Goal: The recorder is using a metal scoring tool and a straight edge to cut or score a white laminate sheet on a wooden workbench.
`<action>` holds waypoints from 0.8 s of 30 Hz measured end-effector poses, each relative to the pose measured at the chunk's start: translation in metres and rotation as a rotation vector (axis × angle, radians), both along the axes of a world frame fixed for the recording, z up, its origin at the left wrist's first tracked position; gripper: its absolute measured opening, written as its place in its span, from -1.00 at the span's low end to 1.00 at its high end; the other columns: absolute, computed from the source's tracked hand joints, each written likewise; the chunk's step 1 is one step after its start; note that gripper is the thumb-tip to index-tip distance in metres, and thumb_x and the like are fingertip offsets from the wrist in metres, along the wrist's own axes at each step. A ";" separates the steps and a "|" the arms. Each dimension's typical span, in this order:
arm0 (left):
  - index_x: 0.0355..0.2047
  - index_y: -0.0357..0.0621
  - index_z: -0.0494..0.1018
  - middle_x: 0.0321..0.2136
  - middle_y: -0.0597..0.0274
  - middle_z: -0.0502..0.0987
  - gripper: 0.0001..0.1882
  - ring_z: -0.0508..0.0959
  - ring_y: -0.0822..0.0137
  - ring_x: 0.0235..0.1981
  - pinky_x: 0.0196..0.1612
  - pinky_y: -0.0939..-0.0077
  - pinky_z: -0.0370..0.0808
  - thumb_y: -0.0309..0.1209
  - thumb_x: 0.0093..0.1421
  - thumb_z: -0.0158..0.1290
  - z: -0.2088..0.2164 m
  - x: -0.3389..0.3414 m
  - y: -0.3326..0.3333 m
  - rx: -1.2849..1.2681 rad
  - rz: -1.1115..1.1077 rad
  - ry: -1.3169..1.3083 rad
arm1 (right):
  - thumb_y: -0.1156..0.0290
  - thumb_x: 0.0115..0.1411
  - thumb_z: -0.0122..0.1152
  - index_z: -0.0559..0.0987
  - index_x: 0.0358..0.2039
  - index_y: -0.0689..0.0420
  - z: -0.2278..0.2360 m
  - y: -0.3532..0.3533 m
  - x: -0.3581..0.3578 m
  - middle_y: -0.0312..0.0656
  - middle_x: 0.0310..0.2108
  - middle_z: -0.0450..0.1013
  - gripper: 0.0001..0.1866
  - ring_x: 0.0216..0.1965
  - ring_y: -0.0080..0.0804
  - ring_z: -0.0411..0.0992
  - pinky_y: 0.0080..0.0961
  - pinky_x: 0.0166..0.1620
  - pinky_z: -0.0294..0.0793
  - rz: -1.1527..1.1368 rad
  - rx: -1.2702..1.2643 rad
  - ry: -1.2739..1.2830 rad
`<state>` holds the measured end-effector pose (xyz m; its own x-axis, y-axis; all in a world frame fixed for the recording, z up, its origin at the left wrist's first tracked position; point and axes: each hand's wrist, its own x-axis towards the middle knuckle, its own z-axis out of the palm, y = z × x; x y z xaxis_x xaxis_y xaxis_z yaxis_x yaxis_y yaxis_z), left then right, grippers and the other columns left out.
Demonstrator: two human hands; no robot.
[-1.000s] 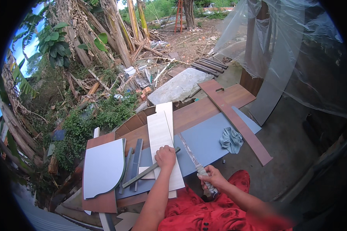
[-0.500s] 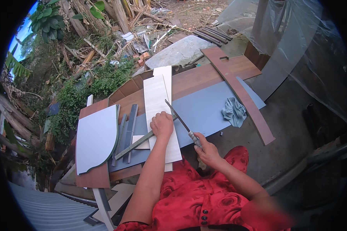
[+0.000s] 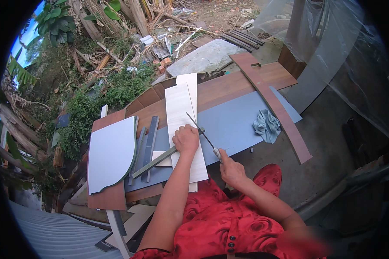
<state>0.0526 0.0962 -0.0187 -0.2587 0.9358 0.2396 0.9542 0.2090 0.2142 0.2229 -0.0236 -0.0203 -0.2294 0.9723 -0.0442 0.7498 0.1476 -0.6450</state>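
Observation:
My left hand (image 3: 186, 139) is closed around a narrow grey-green strip (image 3: 156, 162), pressing it down across cream-white boards (image 3: 182, 108). The strip slants from lower left to upper right, and a short end sticks out past my fist. My right hand (image 3: 232, 170) grips the pale wrapped handle of a long, thin, dark-bladed hand tool (image 3: 208, 140). Its blade points up and left, crossing the strip near that short end; whether it is a saw or a file I cannot tell. Beneath the boards lies a blue-grey panel (image 3: 229, 118).
Left of the boards rests a white curved-edge panel (image 3: 112, 157), beside dark grey strips (image 3: 149, 144). A crumpled blue-green cloth (image 3: 267, 125) lies on the right, next to a long reddish-brown plank (image 3: 274, 105). Clear plastic sheeting (image 3: 328, 60) hangs at the far right. Plants (image 3: 97, 95) border the far left.
The right hand and the tool have shifted slightly along the blade's length, with the blade still across the strip. The whole view has moved a little; the left hand keeps its hold.

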 end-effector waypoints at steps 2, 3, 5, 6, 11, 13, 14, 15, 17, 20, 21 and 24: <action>-0.42 -0.16 0.50 -0.37 0.06 0.53 -0.66 0.50 0.03 -0.27 -0.18 0.08 0.39 -0.22 0.17 -0.20 -0.001 0.000 0.000 0.010 0.001 0.002 | 0.41 0.15 -0.07 0.09 0.17 0.14 0.008 0.003 -0.005 0.18 -0.38 0.46 -0.44 -0.39 0.15 0.48 0.00 -0.31 0.43 0.043 -0.025 -0.047; -0.42 -0.16 0.50 -0.37 0.06 0.53 -0.66 0.50 0.03 -0.27 -0.18 0.08 0.39 -0.22 0.17 -0.20 -0.001 0.000 0.001 0.015 0.000 0.001 | 0.43 0.14 -0.09 0.10 0.15 0.20 0.012 0.006 -0.008 0.19 -0.43 0.46 -0.45 -0.41 0.14 0.48 0.00 -0.33 0.43 0.084 -0.055 -0.099; -0.42 -0.16 0.50 -0.37 0.07 0.53 -0.66 0.50 0.03 -0.28 -0.18 0.07 0.39 -0.22 0.16 -0.20 -0.003 0.001 -0.001 0.029 0.001 0.003 | 0.41 0.15 -0.09 0.10 0.15 0.20 0.013 0.013 -0.009 0.16 -0.48 0.47 -0.46 -0.43 0.15 0.47 0.04 -0.34 0.41 0.071 -0.060 -0.090; -0.42 -0.16 0.51 -0.37 0.07 0.53 -0.67 0.50 0.03 -0.28 -0.19 0.07 0.39 -0.22 0.16 -0.19 -0.004 0.001 -0.002 0.033 -0.007 0.011 | 0.39 0.17 -0.08 0.11 0.14 0.20 0.012 0.016 -0.009 0.13 -0.52 0.47 -0.47 -0.45 0.16 0.47 0.07 -0.35 0.39 0.057 -0.078 -0.085; -0.44 -0.15 0.51 -0.38 0.06 0.53 -0.68 0.51 0.04 -0.29 -0.19 0.08 0.40 -0.23 0.14 -0.18 -0.002 0.002 -0.004 0.034 -0.003 0.010 | 0.40 0.17 -0.10 0.13 0.12 0.18 0.002 0.040 -0.024 0.12 -0.52 0.48 -0.50 -0.43 0.16 0.47 0.06 -0.34 0.40 0.033 -0.024 -0.052; -0.44 -0.15 0.51 -0.38 0.06 0.53 -0.68 0.51 0.04 -0.29 -0.19 0.08 0.40 -0.23 0.14 -0.18 -0.002 0.001 -0.003 0.029 0.001 0.013 | 0.40 0.17 -0.10 0.14 0.12 0.17 0.000 0.039 -0.024 0.12 -0.52 0.48 -0.51 -0.43 0.17 0.47 0.06 -0.34 0.40 0.027 -0.022 -0.046; -0.44 -0.15 0.51 -0.38 0.06 0.53 -0.68 0.51 0.03 -0.29 -0.19 0.08 0.40 -0.23 0.14 -0.18 -0.002 0.000 -0.003 0.020 0.010 0.009 | 0.42 0.15 -0.10 0.14 0.10 0.16 0.003 0.030 -0.018 0.14 -0.50 0.48 -0.52 -0.42 0.18 0.47 0.04 -0.34 0.41 0.037 -0.043 -0.052; -0.44 -0.15 0.51 -0.38 0.06 0.53 -0.68 0.51 0.03 -0.29 -0.19 0.08 0.40 -0.23 0.14 -0.18 -0.003 -0.001 -0.003 0.023 0.013 0.017 | 0.44 0.13 -0.11 0.14 0.08 0.15 0.006 0.020 -0.012 0.16 -0.49 0.48 -0.53 -0.42 0.19 0.48 0.03 -0.33 0.43 0.047 -0.062 -0.055; -0.45 -0.15 0.50 -0.38 0.07 0.53 -0.68 0.51 0.03 -0.28 -0.19 0.07 0.40 -0.23 0.15 -0.18 -0.002 0.000 -0.001 0.013 0.002 -0.009 | 0.42 0.15 -0.12 0.15 0.09 0.12 0.006 -0.014 0.008 0.16 -0.45 0.48 -0.54 -0.43 0.22 0.46 0.06 -0.32 0.42 0.035 -0.065 -0.086; -0.43 -0.15 0.50 -0.38 0.06 0.53 -0.68 0.50 0.04 -0.27 -0.18 0.08 0.39 -0.23 0.15 -0.17 -0.001 0.002 0.000 0.013 -0.005 -0.006 | 0.40 0.16 -0.12 0.15 0.13 0.10 -0.006 -0.050 0.033 0.14 -0.43 0.47 -0.51 -0.42 0.22 0.46 0.06 -0.32 0.42 -0.016 -0.014 -0.040; -0.42 -0.15 0.50 -0.37 0.06 0.53 -0.68 0.50 0.03 -0.27 -0.17 0.09 0.39 -0.23 0.15 -0.18 0.001 0.003 -0.001 -0.002 -0.016 -0.006 | 0.40 0.16 -0.12 0.15 0.13 0.10 -0.005 -0.047 0.033 0.14 -0.43 0.47 -0.51 -0.42 0.22 0.46 0.06 -0.32 0.42 -0.019 -0.013 -0.041; -0.41 -0.15 0.50 -0.37 0.06 0.53 -0.68 0.50 0.03 -0.26 -0.16 0.09 0.39 -0.22 0.15 -0.18 0.003 0.004 -0.001 -0.012 -0.011 -0.010 | 0.43 0.14 -0.11 0.11 0.19 0.10 0.006 -0.013 0.019 0.15 -0.41 0.48 -0.43 -0.38 0.18 0.47 0.02 -0.29 0.43 0.028 -0.013 -0.099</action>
